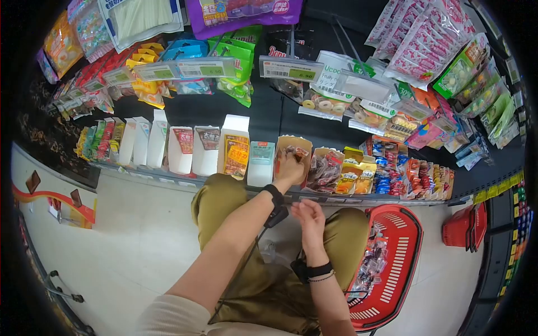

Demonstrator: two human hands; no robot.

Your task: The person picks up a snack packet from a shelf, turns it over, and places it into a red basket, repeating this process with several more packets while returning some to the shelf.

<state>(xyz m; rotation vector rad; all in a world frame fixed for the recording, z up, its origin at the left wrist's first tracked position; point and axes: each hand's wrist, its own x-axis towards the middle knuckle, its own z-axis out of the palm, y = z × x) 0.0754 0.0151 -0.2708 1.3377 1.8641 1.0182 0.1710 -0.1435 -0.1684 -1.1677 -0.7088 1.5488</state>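
My left hand (290, 168) reaches forward into a tan cardboard display box (286, 147) of small wrapped snacks on the bottom shelf; its fingers are down among the packets, and whether they grip one is hidden. My right hand (309, 217) hovers near my knee with fingers loosely curled, nothing visible in it. A black band sits on each wrist. I am crouching, knees in olive trousers (224, 196) close to the shelf.
A red shopping basket (400, 224) with wrapped snacks stands at my right on the floor; another red basket (462, 227) lies further right. Open snack boxes (347, 171) line the shelf. Hanging bags and price tags (291, 70) fill the pegs above. Pale floor lies to the left.
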